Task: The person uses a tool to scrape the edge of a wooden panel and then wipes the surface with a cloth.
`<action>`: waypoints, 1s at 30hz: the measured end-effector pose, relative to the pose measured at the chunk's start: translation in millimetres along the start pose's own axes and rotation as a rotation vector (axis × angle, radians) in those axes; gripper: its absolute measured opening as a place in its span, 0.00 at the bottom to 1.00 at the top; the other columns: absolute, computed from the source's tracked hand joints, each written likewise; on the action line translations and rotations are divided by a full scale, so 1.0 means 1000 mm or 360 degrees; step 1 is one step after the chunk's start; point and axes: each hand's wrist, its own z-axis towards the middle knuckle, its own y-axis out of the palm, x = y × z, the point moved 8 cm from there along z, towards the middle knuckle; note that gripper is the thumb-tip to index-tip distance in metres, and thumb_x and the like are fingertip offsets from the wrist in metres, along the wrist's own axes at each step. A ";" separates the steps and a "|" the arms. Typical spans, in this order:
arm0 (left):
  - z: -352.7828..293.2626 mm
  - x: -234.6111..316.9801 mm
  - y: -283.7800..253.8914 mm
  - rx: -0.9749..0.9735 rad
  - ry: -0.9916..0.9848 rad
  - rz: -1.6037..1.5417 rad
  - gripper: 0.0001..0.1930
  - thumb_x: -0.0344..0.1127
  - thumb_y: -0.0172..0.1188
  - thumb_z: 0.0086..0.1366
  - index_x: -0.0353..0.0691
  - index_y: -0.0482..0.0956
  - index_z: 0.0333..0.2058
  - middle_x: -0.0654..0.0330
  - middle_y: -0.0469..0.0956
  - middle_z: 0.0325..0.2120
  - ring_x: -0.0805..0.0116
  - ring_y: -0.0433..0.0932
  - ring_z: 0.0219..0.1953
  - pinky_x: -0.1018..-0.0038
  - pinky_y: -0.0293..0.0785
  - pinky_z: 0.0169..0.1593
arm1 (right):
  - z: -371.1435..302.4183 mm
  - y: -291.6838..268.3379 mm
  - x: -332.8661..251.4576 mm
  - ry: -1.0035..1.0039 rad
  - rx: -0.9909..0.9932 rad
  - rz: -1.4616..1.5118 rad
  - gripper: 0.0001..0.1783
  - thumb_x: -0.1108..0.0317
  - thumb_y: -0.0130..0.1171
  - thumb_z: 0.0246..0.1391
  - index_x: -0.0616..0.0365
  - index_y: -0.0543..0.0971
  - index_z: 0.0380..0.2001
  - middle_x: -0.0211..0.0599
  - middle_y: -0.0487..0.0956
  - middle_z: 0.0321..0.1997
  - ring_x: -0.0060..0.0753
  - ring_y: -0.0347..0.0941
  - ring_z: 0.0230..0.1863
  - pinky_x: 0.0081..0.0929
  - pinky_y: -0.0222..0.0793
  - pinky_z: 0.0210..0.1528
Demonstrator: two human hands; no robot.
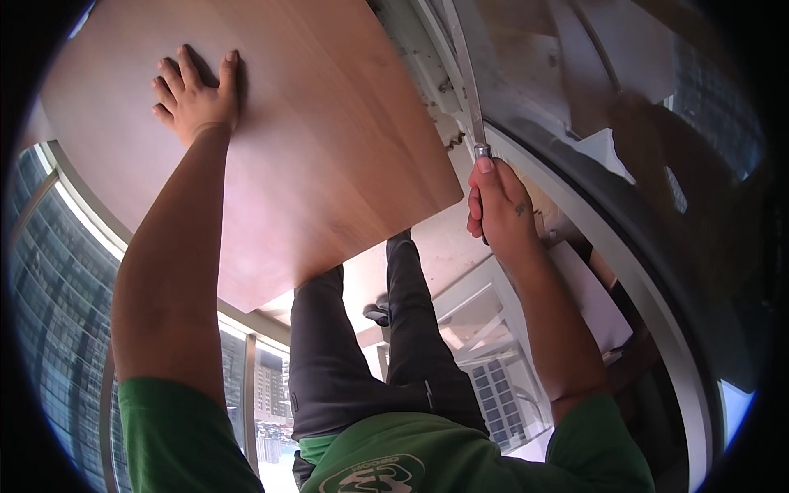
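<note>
Right grip [503, 201] clamped on slender metal tool [471, 86], left grip [201, 103] splayed on wood-grained board [337, 148]

I see bare room on the flat brown wood-grain board [345, 123], to the right of the left hand [197, 100]. Past the board's edge is a narrow gap, bounded by the right hand [503, 201], its long thin metal-bladed tool [469, 78] and a long pale-grey bar [689, 394].

a broad, flat board [329, 140] with brown wood grain stretches from the far left to the middle, one square corner pointing right. the left hand [200, 103] lies palm-down on its far part, fingers spread. below, a dark shoe-like thing [376, 313] sits on the pale floor [363, 279].
</note>
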 end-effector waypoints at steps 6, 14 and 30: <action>0.002 0.001 0.000 0.0024 0.0015 0.0002 0.50 0.81 0.37 0.59 0.58 0.48 0.73 0.58 0.43 0.75 0.55 0.38 0.76 0.52 0.32 0.74 | 0.017 0.020 0.018 0.0278 -0.0091 -0.0437 0.29 0.41 0.42 0.69 0.61 0.71 0.35 0.34 0.68 0.17 0.28 0.70 0.15 0.29 0.67 0.20; 0.001 -0.001 -0.001 0.0002 0.0013 0.0002 0.49 0.81 0.37 0.60 0.58 0.48 0.73 0.58 0.43 0.75 0.53 0.38 0.76 0.51 0.31 0.74 | 0.009 0.020 0.004 0.0256 -0.0077 -0.0385 0.30 0.42 0.40 0.69 0.62 0.71 0.37 0.34 0.69 0.18 0.28 0.71 0.15 0.28 0.68 0.20; 0.001 0.000 0.002 0.0022 0.0019 0.0015 0.50 0.82 0.36 0.59 0.59 0.48 0.73 0.58 0.43 0.74 0.54 0.38 0.76 0.49 0.32 0.74 | 0.014 0.016 -0.010 0.0471 -0.0254 -0.0755 0.30 0.45 0.35 0.71 0.65 0.71 0.42 0.34 0.71 0.19 0.26 0.72 0.15 0.28 0.70 0.20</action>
